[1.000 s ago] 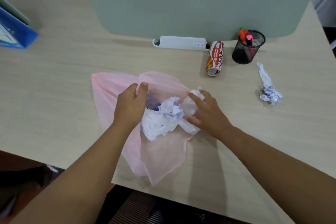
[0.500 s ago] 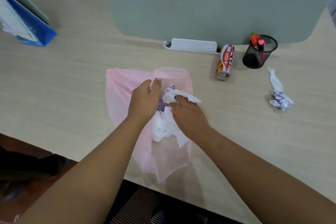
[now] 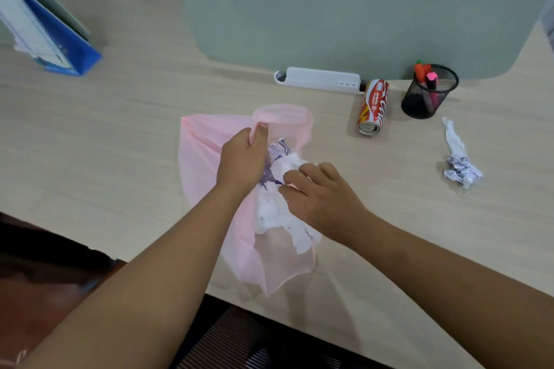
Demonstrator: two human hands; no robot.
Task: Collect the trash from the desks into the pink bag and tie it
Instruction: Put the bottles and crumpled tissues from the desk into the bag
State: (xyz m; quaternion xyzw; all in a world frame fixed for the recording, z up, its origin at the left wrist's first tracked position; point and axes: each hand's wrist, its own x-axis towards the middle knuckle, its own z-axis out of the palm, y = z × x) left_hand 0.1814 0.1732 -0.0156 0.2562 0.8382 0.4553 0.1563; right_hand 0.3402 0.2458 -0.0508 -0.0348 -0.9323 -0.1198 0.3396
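Blue folder (image 3: pixel 54 48) stands tilted at the far left of the desk (image 3: pixel 126 135), with papers in it. Pink bag (image 3: pixel 204 171) lies flat on the desk near the front edge, just left of centre; its mouth faces away from the person and its bottom corner reaches the desk edge. Left hand (image 3: pixel 241 160) pinches the bag's upper rim between thumb and curled fingers and lifts it so the mouth gapes. Crumpled paper (image 3: pixel 278 213), white with some purple print, sits in the bag's mouth, partly inside and showing through the thin plastic. Right hand (image 3: pixel 325 199) is on that paper, fingers bent over it and thumb against it. Cannot tell whether it grips the paper or only pushes it.

Grey divider panel (image 3: pixel 344 15) runs along the back of the desk, with a white plastic holder (image 3: pixel 320 81) at its base. Red soda can (image 3: pixel 373 106) lies on its side just right of the holder, its open end toward the person. Black mesh pen cup (image 3: pixel 429 93) stands upright just right of the can, with orange and pink markers (image 3: pixel 427 76) in it. Second paper wad (image 3: pixel 460 163) lies on the desk in front of the cup, well apart from the bag. Dark chair seat (image 3: pixel 239 338) shows below the desk edge.
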